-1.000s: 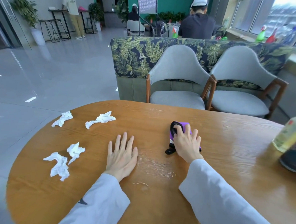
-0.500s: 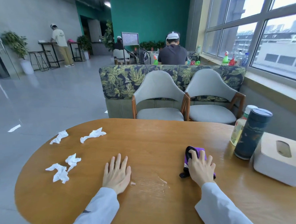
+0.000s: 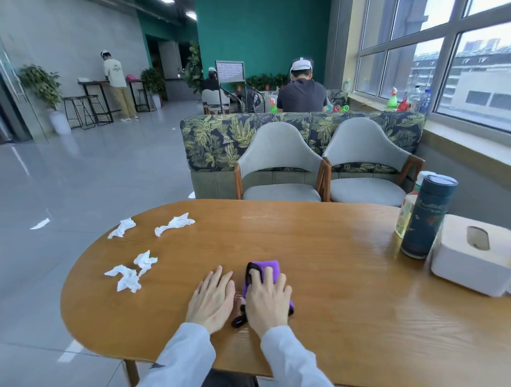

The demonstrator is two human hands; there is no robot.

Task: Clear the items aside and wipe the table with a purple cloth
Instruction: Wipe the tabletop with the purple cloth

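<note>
The oval wooden table (image 3: 325,249) stands in a grey-floored lounge. The right hand (image 3: 267,300) presses the purple cloth (image 3: 270,266) flat; the left hand (image 3: 212,300) lies open beside it (fingers straight). Crumpled tissues (image 3: 128,277) lie left; a tissue box (image 3: 473,256) and a dark flask (image 3: 428,216) stand right.

Right hand (image 3: 267,300) and purple cloth (image 3: 270,269), formerly well apart from left hand (image 3: 212,302), now just beside it.

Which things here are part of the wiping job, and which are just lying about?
Job: cloth, right hand, left hand, table, tissues, flask, tissue box.
Lying about: chairs, sofa, plants.
</note>
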